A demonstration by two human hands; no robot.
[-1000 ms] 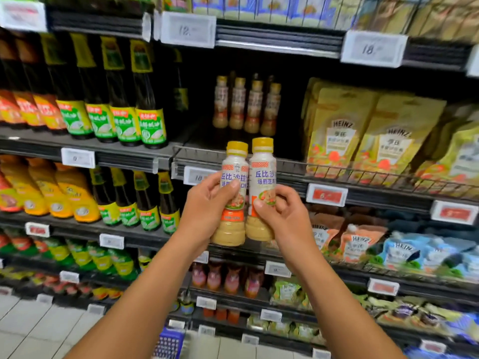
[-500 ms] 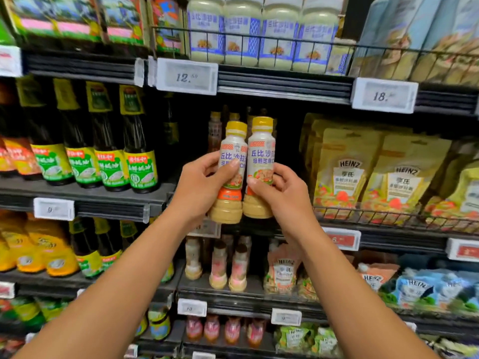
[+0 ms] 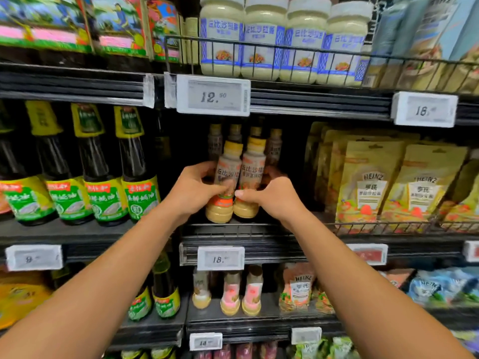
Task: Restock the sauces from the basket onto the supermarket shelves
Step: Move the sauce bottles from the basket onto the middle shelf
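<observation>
Left hand (image 3: 193,189) is gripping the left sauce bottle (image 3: 228,161), fingers clamped round its label. Right hand (image 3: 274,196) is gripping the right sauce bottle (image 3: 253,164) likewise. Both are standing upright, side by side, bases at the shelf (image 3: 233,230) front edge. Matching bottles (image 3: 274,147) are sitting at 12 o'clock behind, Heinz pouches (image 3: 368,182) at 3 o'clock.

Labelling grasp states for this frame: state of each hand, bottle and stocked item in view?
left hand: grips the left dressing bottle
right hand: grips the right dressing bottle
left dressing bottle: upright, capped, at shelf front; set down or not unclear
right dressing bottle: upright, capped, beside the left one
back-row bottles: upright, capped, behind the held pair
mayonnaise jars: upright, lidded, one level up
</observation>
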